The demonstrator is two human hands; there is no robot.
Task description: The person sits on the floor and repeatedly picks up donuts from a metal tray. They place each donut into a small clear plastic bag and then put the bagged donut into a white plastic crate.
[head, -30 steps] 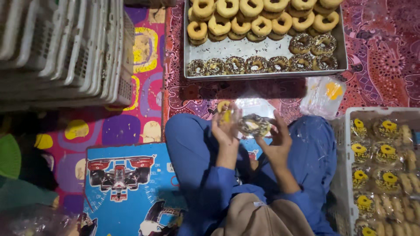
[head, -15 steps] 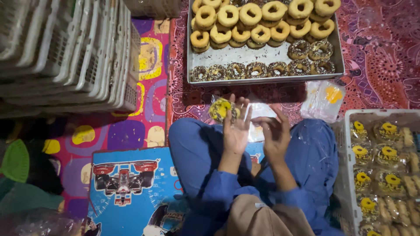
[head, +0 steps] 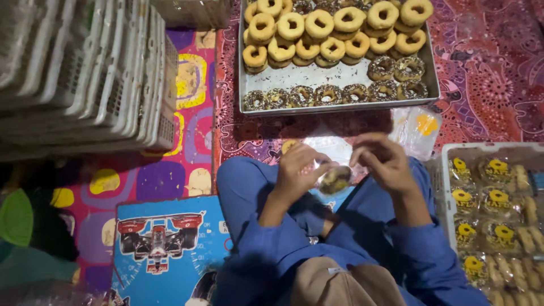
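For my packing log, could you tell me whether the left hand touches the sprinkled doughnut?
Touching: the head view shows the left hand fingertips against the sprinkled doughnut.

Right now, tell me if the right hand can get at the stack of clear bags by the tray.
Probably yes: the right hand sits just short of the clear bags with nothing between, though its fingers are busy on the wrapped doughnut.

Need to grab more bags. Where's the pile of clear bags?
In the head view, the clear bags lie right of centre, just below the doughnut tray.
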